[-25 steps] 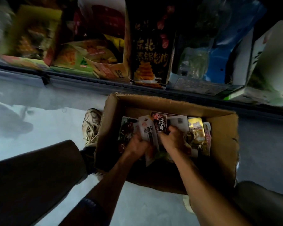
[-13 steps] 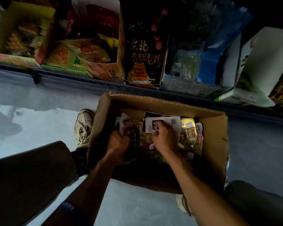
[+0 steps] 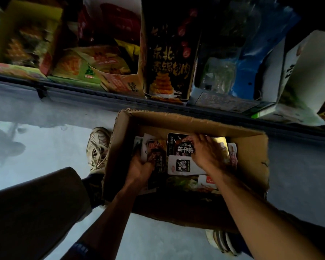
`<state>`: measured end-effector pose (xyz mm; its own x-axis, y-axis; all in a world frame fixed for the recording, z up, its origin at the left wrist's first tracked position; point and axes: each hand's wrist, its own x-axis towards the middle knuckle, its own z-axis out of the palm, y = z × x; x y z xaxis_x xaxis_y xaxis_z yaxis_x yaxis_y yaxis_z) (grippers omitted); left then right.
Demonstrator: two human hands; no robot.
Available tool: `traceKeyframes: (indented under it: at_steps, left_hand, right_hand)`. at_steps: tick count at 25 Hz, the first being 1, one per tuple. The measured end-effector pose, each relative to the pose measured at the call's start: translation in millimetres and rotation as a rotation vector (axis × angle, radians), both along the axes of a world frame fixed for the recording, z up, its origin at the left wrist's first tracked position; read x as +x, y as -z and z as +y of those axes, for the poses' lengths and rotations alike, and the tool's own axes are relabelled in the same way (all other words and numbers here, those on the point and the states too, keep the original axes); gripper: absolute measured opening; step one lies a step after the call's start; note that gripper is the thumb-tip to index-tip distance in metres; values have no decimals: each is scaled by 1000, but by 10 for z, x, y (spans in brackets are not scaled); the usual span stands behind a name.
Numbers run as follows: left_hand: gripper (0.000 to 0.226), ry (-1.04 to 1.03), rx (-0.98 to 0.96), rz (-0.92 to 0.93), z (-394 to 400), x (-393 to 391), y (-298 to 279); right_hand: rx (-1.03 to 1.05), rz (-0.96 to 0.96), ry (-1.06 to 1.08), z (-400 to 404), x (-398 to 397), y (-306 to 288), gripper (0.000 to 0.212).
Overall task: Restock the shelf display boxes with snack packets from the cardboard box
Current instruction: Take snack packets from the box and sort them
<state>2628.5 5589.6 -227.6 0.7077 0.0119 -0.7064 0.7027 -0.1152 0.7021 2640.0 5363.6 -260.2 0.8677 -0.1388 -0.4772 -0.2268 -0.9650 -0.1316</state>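
Two bare forearms reaching down from the bottom of the frame into one open cardboard box (image 3: 251,158) standing on a pale grey floor (image 3: 45,151). Two pale sneakers, one (image 3: 97,147) just beside the box's left wall, the other (image 3: 220,241) partly hidden under its near edge. Left hand (image 3: 139,167) curled round a small sheaf of dark snack packets (image 3: 156,156) at the box's left side, count within the grip unclear. Right hand (image 3: 204,152) spread, fingers relaxed, resting over a black packet (image 3: 176,147) with white lettering; whether anything is pinched beneath, cannot tell. One white packet (image 3: 182,165) with a dark label lying flat just below it, touching the wrist. More packets, red-and-white and greenish, heaped underneath, glossy and crumpled. Beyond, a dark shelf edge (image 3: 101,92) crossing the frame, carrying at least five display boxes side by side: yellow (image 3: 26,25), orange-and-white (image 3: 120,79), tall black (image 3: 169,59) with gold characters, blue (image 3: 255,62), white (image 3: 306,72).
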Motion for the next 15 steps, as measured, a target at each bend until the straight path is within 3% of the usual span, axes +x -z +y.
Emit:
traceKeyframes:
  at_steps: [3,7,9,11,13,15]
  left_hand:
    - [60,-4,57,-49,20,38,-42]
    - [54,-77,55,0,11,55,-92]
    - [51,-80,30,-38,14,39,-135]
    - [48,-43,36,-99,9,37,-205]
    - [43,-26,66,-100,-3,43,-303]
    - [30,-38,71,-89,-34,83,-536]
  right_hand:
    - [-74,142,3,76,41,31,89]
    - [-129,188,35,17,12,4,73]
    - [28,57,122,-57,-63,-76,41]
    - [318,-108,377,-113,-98,-314,16]
    - [508,-172,481,-188,-49,-707,14]
    - [639,-158,400,-310,44,-1233,17]
